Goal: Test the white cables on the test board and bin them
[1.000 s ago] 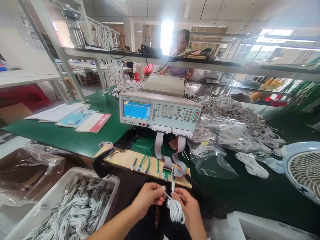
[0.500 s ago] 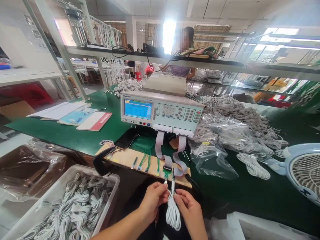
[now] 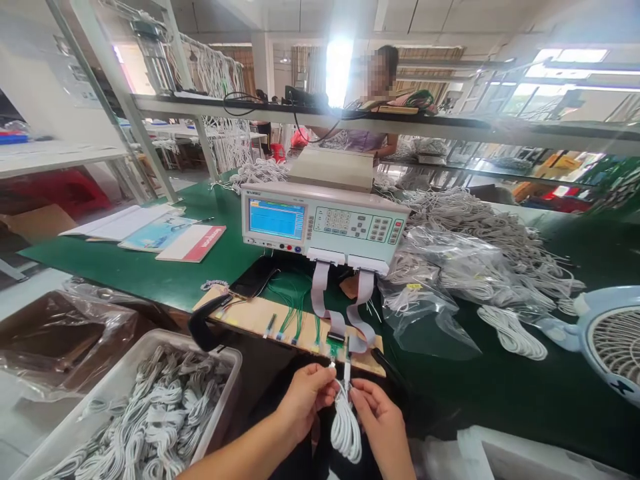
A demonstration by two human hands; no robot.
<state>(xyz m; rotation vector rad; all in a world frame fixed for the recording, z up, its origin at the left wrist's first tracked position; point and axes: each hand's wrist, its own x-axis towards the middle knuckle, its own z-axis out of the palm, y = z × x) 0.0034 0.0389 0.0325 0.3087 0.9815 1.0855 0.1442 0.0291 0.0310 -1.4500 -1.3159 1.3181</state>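
- Head view: A worker's left hand and right hand hold a coiled white cable at the near edge of the green tabletop, just below a wooden test fixture.
- Both cable ends are raised to the fixture's sockets; whether either plug is fully seated cannot be told, so the connection looks under way, not finished.
- The left fingers are pinched shut on one plug; the right fingers close on the other, the coil hanging between the hands.
- Ribbon leads run to a cable tester. A grey bin of coiled cables stands at left; bagged cables lie at right.
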